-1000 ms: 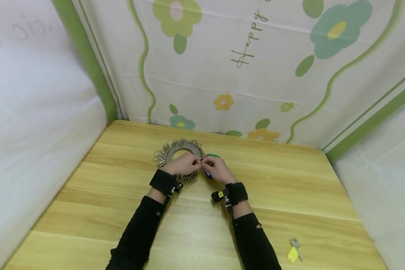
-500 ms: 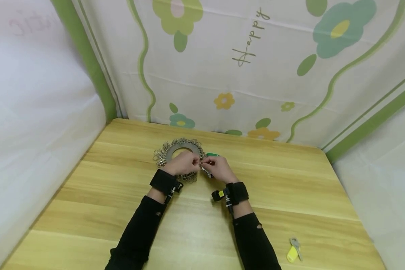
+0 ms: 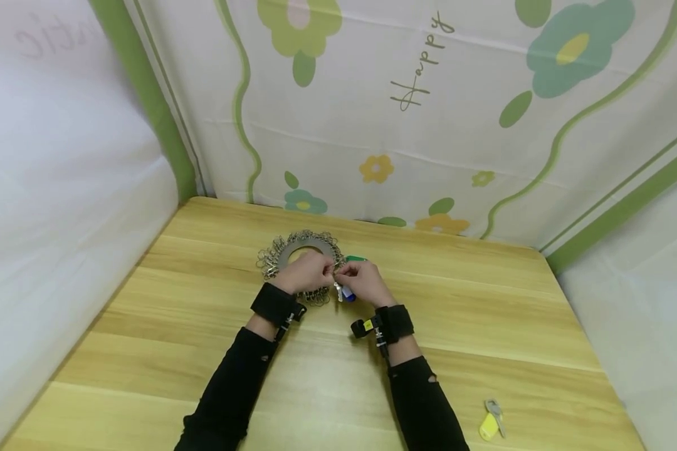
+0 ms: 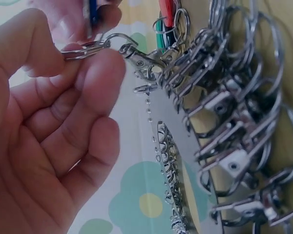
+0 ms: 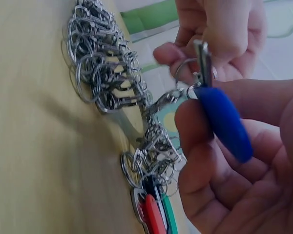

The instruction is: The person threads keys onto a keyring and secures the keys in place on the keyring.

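At frame centre, the left hand (image 3: 310,272) pinches a small split ring (image 4: 85,48) clipped to the metal key-ring disc (image 3: 304,252) on the counter (image 3: 485,326). The right hand (image 3: 363,282) pinches the blue key tag (image 5: 223,122) on that ring. A yellow-tagged key (image 3: 492,421) lies lower right.

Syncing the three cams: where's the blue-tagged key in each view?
Head: blue key tag sits at table centre, just below the two hands' fingertips.
Left wrist: only a sliver of the blue tag at the top edge, above the left hand.
Right wrist: blue tag right of centre, held in the right hand.
Shared landmark: the metal key-ring disc.
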{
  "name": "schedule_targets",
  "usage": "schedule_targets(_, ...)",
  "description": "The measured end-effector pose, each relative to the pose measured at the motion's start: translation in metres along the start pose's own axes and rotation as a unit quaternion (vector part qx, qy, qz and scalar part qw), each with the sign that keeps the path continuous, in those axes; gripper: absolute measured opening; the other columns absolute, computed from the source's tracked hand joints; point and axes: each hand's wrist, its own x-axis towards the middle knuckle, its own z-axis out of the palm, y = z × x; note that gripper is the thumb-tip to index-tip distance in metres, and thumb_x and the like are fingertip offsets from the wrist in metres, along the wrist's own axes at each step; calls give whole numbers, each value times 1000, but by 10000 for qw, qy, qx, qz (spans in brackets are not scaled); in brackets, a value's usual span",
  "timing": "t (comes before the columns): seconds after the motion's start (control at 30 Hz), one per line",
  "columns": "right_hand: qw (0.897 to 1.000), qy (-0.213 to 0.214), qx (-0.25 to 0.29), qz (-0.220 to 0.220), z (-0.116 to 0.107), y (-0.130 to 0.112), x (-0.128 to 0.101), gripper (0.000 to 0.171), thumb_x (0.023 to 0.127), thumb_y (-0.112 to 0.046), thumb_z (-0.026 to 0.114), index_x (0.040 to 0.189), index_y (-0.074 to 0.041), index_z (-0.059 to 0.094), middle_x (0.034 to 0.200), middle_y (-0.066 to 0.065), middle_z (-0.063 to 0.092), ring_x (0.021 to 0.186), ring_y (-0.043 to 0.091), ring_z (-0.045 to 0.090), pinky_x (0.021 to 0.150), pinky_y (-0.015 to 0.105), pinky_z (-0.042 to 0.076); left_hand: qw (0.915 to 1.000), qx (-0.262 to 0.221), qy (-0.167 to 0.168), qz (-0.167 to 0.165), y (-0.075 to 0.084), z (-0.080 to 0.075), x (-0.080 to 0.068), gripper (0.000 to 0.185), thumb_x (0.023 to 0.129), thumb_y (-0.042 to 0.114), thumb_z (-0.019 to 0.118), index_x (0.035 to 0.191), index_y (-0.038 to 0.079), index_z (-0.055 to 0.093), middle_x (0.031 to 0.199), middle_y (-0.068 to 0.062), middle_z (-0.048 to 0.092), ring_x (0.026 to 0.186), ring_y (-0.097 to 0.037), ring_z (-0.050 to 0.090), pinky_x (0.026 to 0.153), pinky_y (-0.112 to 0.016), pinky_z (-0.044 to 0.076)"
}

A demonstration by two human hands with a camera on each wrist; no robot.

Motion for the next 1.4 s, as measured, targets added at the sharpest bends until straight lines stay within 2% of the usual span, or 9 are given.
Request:
schedule_targets(0.27, 9999, 113, 0, 40, 5, 1, -5, 10, 92, -21, 64, 87, -14, 70, 80, 2, 64, 65, 18, 58, 54, 29, 45, 9998, 166, -66, -5, 0, 9, 0, 19, 87, 8, 54, 70, 13, 47, 59, 3, 37, 51, -9, 34, 56, -25, 30)
schedule_targets(0.53, 9998, 163, 58, -28, 7, 0, -3, 10, 92, -19, 64, 86, -13, 70, 81, 0, 65, 65, 17, 58, 56, 30, 45, 9993, 373, -32, -24, 1, 8, 2, 20, 88, 8, 55, 70, 13, 48, 59, 2, 38, 51, -10, 35, 57, -25, 31)
schedule_targets(0.7, 9996, 180, -74, -225, 4, -3, 1, 10, 92, -17, 63, 86, -12, 69, 81, 0, 65, 62, 16, 55, 55, 29, 43, 9982, 587, 117, 27, 5, 6, 5, 21, 88, 9, 55, 69, 12, 47, 60, 1, 39, 52, -11, 38, 56, -25, 32)
schedule_targets(0.87, 9986, 98, -344, -398, 1, -5, 0, 9, 93, -16, 62, 88, -13, 69, 82, -1, 64, 68, 15, 57, 60, 29, 46, 9975, 696, 107, -106, 7, 7, 6, 21, 90, 11, 56, 71, 11, 48, 61, 0, 42, 53, -13, 41, 56, -26, 34)
schedule_targets(1.1, 9992, 14, -217, -334, 1, -4, -3, 11, 96, -17, 58, 90, -12, 66, 87, -1, 63, 70, 15, 57, 63, 31, 46, 9978, 532, 59, -400, 11, 11, 4, 20, 92, 12, 50, 72, 11, 50, 60, 0, 41, 51, -13, 39, 56, -27, 32)
schedule_targets(1.27, 9998, -79, -102, -167, 2, -3, -2, 15, 99, -22, 52, 94, -12, 61, 86, 3, 60, 62, 17, 50, 57, 30, 40, 9990, 165, -47, -411, 12, 8, 3, 22, 94, 10, 47, 73, 10, 50, 60, -1, 39, 50, -14, 36, 55, -28, 31)
schedule_targets(1.4, 10000, -38, -76, -33, 0, -1, -1, 16, 100, -24, 49, 96, -12, 59, 86, 4, 59, 61, 17, 48, 55, 30, 38, 9993, -42, -209, -296, 12, 6, 3, 19, 94, 10, 52, 75, 10, 52, 60, 0, 41, 50, -13, 37, 55, -27, 31)
